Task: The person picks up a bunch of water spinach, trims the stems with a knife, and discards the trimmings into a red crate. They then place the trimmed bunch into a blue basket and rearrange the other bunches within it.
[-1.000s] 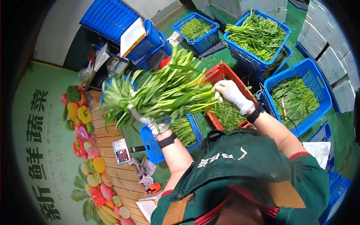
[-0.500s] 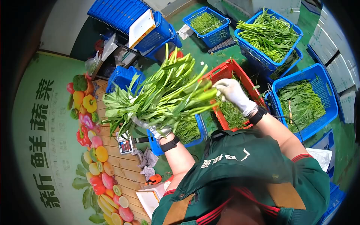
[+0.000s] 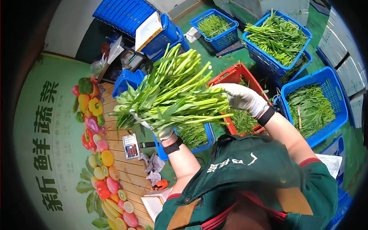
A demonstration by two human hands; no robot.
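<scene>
A large bunch of water spinach [image 3: 176,92] is held up in front of me, its leaves to the left and its cut stems to the right. My left hand [image 3: 165,133], in a white glove, is closed round the leafy end from below; leaves cover part of its fingers. At the stem ends, my right hand [image 3: 243,99], also gloved, has its fingers curled over the stems, with the thumb hidden. Under the bunch stands a blue basket [image 3: 210,135] of greens. Behind my right hand is a red crate [image 3: 239,69] with loose greens inside.
Blue baskets of greens stand at the right [image 3: 337,103], upper right [image 3: 264,57] and top [image 3: 226,40]. A small scale [image 3: 131,146] sits on the wooden surface [image 3: 128,172] at left, near a crumpled cloth [image 3: 154,164] and an orange tool [image 3: 160,184].
My right hand has shifted from pinching at the stem ends to curling over them. The stems, blurred before, now lie more evenly together. The bunch has moved slightly right.
</scene>
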